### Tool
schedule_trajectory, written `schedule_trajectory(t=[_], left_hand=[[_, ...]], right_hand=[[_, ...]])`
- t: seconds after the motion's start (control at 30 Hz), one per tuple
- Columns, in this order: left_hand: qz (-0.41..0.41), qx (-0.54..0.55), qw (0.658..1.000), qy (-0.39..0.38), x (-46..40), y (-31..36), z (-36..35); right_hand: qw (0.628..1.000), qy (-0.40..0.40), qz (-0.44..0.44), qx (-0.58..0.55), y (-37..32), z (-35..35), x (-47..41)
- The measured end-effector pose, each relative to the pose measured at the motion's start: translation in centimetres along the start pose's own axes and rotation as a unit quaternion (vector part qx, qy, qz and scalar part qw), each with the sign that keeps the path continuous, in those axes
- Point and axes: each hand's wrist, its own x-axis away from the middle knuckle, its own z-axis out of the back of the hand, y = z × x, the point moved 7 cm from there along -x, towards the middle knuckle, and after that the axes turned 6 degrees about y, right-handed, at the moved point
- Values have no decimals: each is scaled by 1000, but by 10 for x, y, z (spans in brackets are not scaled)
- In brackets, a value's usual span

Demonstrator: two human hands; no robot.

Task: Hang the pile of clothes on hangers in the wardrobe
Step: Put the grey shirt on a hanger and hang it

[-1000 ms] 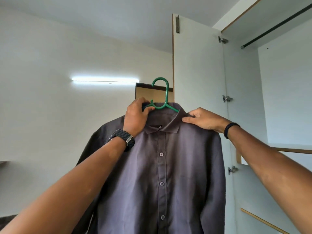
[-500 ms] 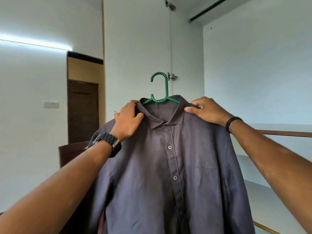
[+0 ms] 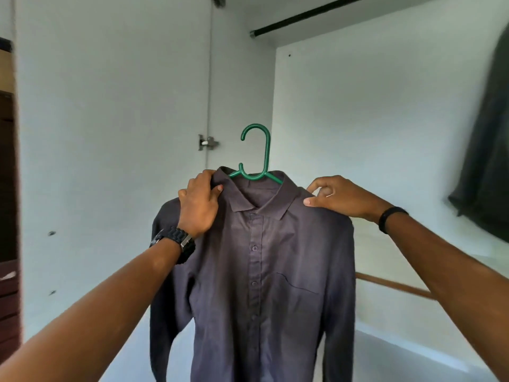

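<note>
**In front of the open wardrobe: shirt held up on hanger**

Before the wardrobe interior, a grey shirt is held at chest-to-head height between both hands. It is draped on a green hanger, whose hook stands upright above the collar, well below the rail and not on it.

The left hand is closed over the shirt's shoulder beside the collar, fingers curled round the cloth, thumb against the collar edge. A black watch is worn on that wrist. The right hand rests on the other shoulder; thumb and forefinger are bent in a pinch at the seam, though whether cloth is actually caught between them cannot be told. A black band is seen on that wrist.

The shirt hangs straight down, front facing the camera, buttoned, sleeves falling loose at either side. A chest pocket is seen on the right side of the view.

The wardrobe walls are white and flat. The door stands open at left, a metal hinge at its edge. The rail is dark and round, set high at top. A wood-edged shelf runs behind the right arm. A dark garment hangs at far right, blurred.

Cloth is matte, slightly creased; hanger is smooth plastic.
</note>
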Motion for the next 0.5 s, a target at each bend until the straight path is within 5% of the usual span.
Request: schedule_trajectory(t=[0.27, 0.5], left_hand=[[23, 147, 988, -46, -186, 99, -45], [83, 181, 979, -39, -268, 187, -96]], right_hand=[[993, -55, -102, 11, -22, 179, -45], [990, 73, -103, 70, -43, 270, -66]])
